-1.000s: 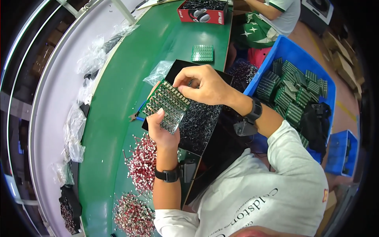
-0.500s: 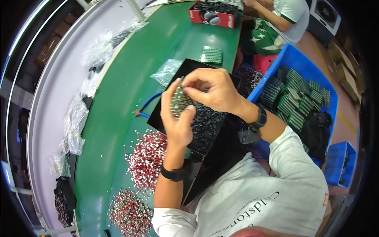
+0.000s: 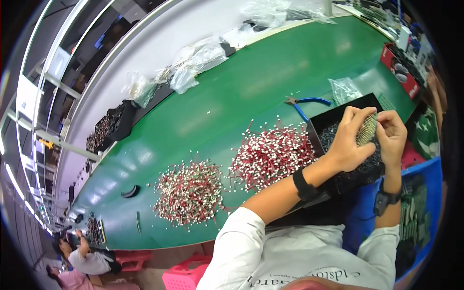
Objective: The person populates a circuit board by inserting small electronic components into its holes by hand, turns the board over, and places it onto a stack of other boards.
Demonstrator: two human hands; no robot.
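My left hand [image 3: 349, 140] is closed round a panel of small circuit boards [image 3: 367, 129], tilted up, with rows of tiny metal-coloured points on its face. At the panel's right edge, my right hand [image 3: 392, 137] has its thumb and fingers pinched together; whatever they hold is hidden. Both hands are above a black box [image 3: 333, 113] filled with small black parts [image 3: 328, 135]. Beyond the box lie blue-handled cutters [image 3: 311, 101] with their handles spread. To the left of the box is a heap of short red wires with white ends [image 3: 273, 157].
A second wire heap [image 3: 188, 193] lies further left on the green table [image 3: 193, 128]. A clear plastic bag [image 3: 344, 89] and red box [image 3: 401, 70] are at the far right. A blue bin [image 3: 435, 193] of green panels stands beside my right arm. People [image 3: 89, 256] sit at lower left.
The view has swung left, so the table's far left end and people there now show. Both hands stay together at the panel above the black box; the panel's face is turned more edge-on.
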